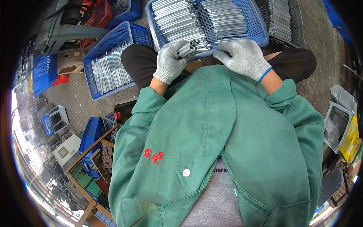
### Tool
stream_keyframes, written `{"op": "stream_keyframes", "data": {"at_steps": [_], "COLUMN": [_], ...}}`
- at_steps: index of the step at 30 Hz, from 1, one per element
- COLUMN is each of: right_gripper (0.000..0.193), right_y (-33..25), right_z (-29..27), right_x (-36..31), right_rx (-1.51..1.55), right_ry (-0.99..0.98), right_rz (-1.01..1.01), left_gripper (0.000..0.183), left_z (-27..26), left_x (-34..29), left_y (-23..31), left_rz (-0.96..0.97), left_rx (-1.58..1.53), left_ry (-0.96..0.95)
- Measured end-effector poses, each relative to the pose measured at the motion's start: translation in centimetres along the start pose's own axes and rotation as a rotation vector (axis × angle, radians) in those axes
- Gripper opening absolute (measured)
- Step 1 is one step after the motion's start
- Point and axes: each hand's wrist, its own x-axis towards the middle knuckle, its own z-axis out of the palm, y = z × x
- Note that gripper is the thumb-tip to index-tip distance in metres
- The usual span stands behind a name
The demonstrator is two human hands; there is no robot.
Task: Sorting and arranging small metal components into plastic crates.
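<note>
My left hand (170,60), in a grey knit glove, is closed round a small bundle of metal tubes (186,49). Their hollow ends point up and to the right. Across from it, my right hand (244,56), in a like glove with a blue cuff edge, hovers by the near rim of a blue crate (261,28). Its thumb and forefinger are a little apart, with nothing visible between them; the other fingers are partly hidden. Inside that crate lie two stacks of silvery tubes, a left stack (177,20) and a right stack (227,19).
Left of my knee stands another blue crate (89,72) with shorter metal tubes (111,70). A dark crate (298,22) with tubes is at the far right. A grey machine frame (72,34) and a red bin (100,15) are at the upper left.
</note>
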Motion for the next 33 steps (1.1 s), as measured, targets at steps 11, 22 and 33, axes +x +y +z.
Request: {"op": "stream_keyframes", "data": {"at_steps": [11,22,33], "right_gripper": [0.026,0.032,0.028], "right_y": [0.2,-0.4,0.1], "right_z": [0.2,-1.1,0.4], "right_x": [0.5,0.8,0.5], "right_rx": [0.025,0.069,0.084], "right_ry": [-0.073,-0.085,-0.136], "right_rz": [0.085,0.089,0.063], "left_gripper": [0.017,0.018,0.021], "left_z": [0.2,-0.3,0.7], "left_x": [-0.2,-0.1,-0.5], "left_y": [-0.3,0.3,-1.0], "left_rz": [0.082,0.110,0.072], "left_rx": [0.008,0.005,-0.041], "left_ry": [0.068,0.081,0.080]}}
